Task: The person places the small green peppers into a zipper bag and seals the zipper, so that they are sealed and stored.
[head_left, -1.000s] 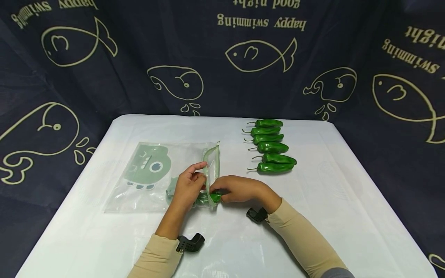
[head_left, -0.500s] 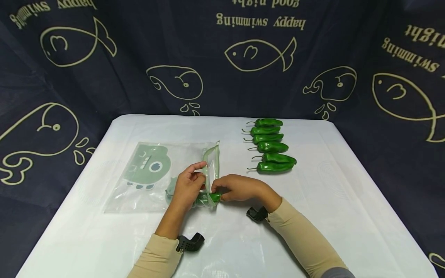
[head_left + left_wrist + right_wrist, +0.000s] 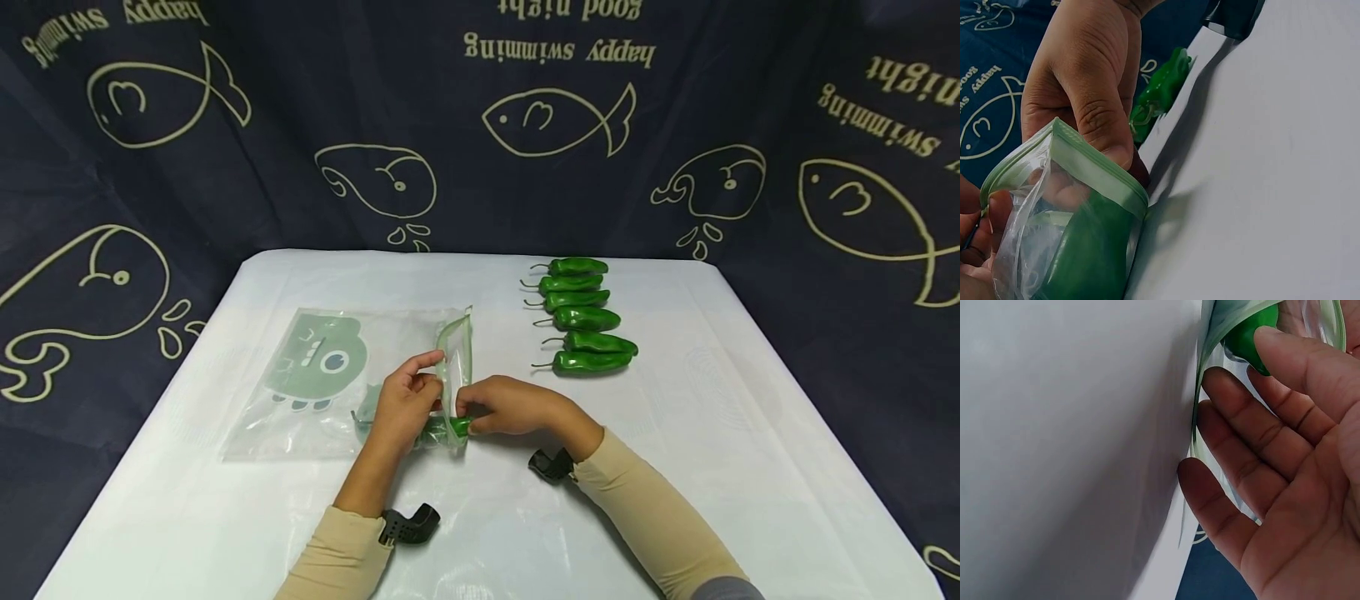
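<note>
Lower centre, the sideways pepper (image 3: 459, 426) is touched by the nearer, loose-fingered right hand (image 3: 513, 407), the bag (image 3: 397, 335) pinched by the left hand (image 3: 407, 407).

From where I stand, a broad table under a smooth, slightly shiny white cover (image 3: 750, 467) fills the middle of the room, its far corners rounded. Behind it and along both sides hangs a dark navy fabric sheet (image 3: 442, 92), loosely creased, printed in pale cream line. I see a slim outlined fish (image 3: 558, 122) at centre back, a small round-headed whale (image 3: 397, 182) to its left with droplets beneath, and another small whale (image 3: 726, 182) to its right. Above, the cream lettering (image 3: 558, 50) reads "happy swimming" and "good night", upside down.
</note>
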`<control>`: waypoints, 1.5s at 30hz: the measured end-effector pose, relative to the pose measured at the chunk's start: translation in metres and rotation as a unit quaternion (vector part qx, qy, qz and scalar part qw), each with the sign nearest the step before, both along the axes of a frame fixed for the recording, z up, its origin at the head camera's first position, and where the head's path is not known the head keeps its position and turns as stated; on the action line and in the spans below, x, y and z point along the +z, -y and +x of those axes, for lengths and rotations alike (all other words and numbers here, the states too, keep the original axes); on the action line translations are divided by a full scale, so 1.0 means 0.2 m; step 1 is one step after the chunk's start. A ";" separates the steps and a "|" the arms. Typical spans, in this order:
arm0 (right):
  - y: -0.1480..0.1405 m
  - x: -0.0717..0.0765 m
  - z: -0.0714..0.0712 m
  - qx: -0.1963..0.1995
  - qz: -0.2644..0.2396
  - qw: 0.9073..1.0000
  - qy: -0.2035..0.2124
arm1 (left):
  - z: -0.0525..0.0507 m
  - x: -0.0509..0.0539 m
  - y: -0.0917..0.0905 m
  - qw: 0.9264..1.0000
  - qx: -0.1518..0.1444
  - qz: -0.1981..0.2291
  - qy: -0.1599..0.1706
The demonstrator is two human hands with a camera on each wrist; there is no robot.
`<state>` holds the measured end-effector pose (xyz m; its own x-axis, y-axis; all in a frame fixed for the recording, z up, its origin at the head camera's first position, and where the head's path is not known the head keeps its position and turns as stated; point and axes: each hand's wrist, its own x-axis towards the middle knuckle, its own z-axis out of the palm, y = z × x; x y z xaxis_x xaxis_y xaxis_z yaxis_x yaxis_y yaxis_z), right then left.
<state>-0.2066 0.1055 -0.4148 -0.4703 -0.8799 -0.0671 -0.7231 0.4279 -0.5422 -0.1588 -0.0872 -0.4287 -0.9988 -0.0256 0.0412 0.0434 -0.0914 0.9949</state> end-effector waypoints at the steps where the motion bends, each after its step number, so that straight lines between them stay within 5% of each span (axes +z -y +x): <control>1: 0.00 0.00 0.00 -0.001 0.000 1.000 0.000 | 0.00 0.00 0.00 1.000 0.000 0.000 0.000; 18: -0.05 0.05 -0.01 0.002 -0.017 1.000 0.013 | -0.02 -0.03 0.01 1.000 -0.006 -0.011 -0.003; 27: -0.26 0.08 -0.05 -0.061 -0.072 0.995 -0.020 | -0.03 -0.05 0.02 1.000 -0.008 -0.020 0.013; 35: -0.51 0.08 -0.06 -0.144 -0.116 0.981 -0.057 | -0.02 -0.03 0.02 1.000 -0.013 -0.017 0.016; 45: -0.76 0.08 -0.06 -0.234 -0.084 0.964 -0.090 | -0.04 -0.04 0.02 1.000 -0.014 0.001 0.020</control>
